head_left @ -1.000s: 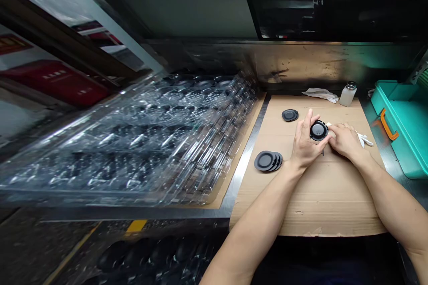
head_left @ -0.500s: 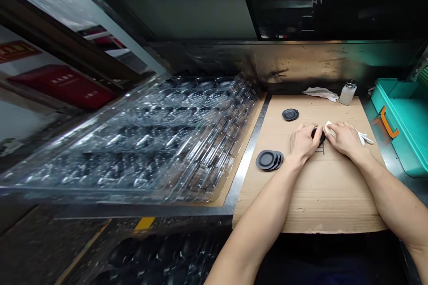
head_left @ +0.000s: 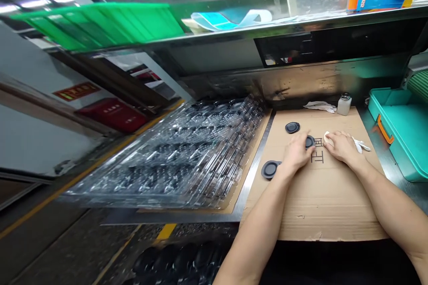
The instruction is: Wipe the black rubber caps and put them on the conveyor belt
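Observation:
My left hand (head_left: 297, 150) has its fingers closed round the edge of a round black disc (head_left: 310, 141) with a raised ring, just above the cardboard sheet (head_left: 321, 213). My right hand (head_left: 341, 146) is closed on a small white cloth (head_left: 327, 137), a short way right of that disc. A white glove (head_left: 362, 145) lies partly behind the right hand. Another black disc (head_left: 292, 128) rests farther back on the cardboard. Nearer me, more black discs (head_left: 269, 169) lie beside my left forearm, which partly hides them.
Stacked clear plastic trays (head_left: 174, 160) with black pieces stand to the left. A glass bottle (head_left: 344, 104) and another white glove (head_left: 320, 106) lie at the back. The teal bin (head_left: 397, 142) stands right. A metal shelf with a green crate (head_left: 110, 26) crosses above.
The view has tilted upward, showing more of the shelf. My left hand has shifted left with the black disc, away from the white cloth. My right hand keeps the cloth.

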The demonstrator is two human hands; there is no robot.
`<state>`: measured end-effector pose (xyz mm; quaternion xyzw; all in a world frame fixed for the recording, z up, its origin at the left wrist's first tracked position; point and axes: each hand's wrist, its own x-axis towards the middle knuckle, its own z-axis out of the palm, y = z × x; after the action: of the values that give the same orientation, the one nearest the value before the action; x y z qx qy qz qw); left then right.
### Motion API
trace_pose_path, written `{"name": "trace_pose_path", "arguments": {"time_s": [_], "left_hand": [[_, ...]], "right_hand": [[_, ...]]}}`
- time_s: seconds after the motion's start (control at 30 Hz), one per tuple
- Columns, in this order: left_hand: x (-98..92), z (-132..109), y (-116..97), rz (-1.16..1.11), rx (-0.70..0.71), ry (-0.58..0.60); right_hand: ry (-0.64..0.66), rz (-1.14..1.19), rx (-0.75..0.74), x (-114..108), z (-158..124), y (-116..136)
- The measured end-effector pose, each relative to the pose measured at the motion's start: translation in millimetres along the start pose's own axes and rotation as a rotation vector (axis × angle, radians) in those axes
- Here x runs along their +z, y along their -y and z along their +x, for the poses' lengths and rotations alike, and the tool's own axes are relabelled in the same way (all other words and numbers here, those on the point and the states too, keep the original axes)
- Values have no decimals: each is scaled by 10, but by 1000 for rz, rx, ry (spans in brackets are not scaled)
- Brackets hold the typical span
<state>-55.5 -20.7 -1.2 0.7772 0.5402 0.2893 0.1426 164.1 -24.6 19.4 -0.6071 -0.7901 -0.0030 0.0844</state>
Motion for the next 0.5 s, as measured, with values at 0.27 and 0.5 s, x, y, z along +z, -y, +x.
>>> {"name": "trace_pose_path", "arguments": {"time_s": [0.27, 0.5], "left_hand": [[-454, 855, 659, 64, -323, 126], [-344, 1107, 710, 160, -228, 263]], "right_hand": [[9, 27, -16, -2, -1, 37], [-14, 29, -31, 41, 40, 25]]}}
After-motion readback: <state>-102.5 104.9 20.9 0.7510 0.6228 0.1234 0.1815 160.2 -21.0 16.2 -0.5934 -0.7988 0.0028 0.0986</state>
